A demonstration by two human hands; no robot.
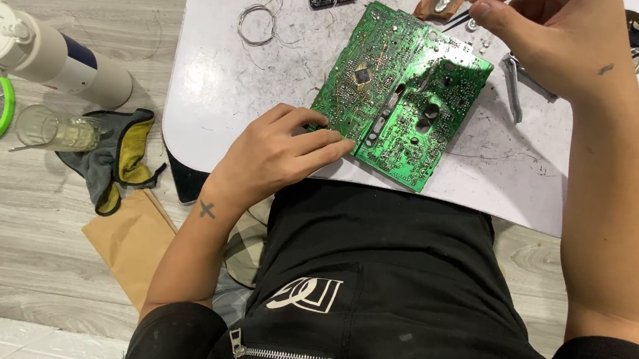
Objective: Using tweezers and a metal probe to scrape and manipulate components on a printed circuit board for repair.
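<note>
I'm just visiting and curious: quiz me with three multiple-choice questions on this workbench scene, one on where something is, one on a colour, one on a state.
1. Where does the left hand rest?
A. on the near corner of the large green circuit board
B. on the grey and yellow cloth
C. on the coil of thin wire

2. What colour is the small table top?
A. black
B. white
C. red

3. How is the clear drinking glass on the floor?
A. upright
B. broken
C. lying on its side

Answers: 1 A, the fingers press on the board's edge. 2 B, the scuffed surface is white. 3 C, its length lies along the floor.
</note>
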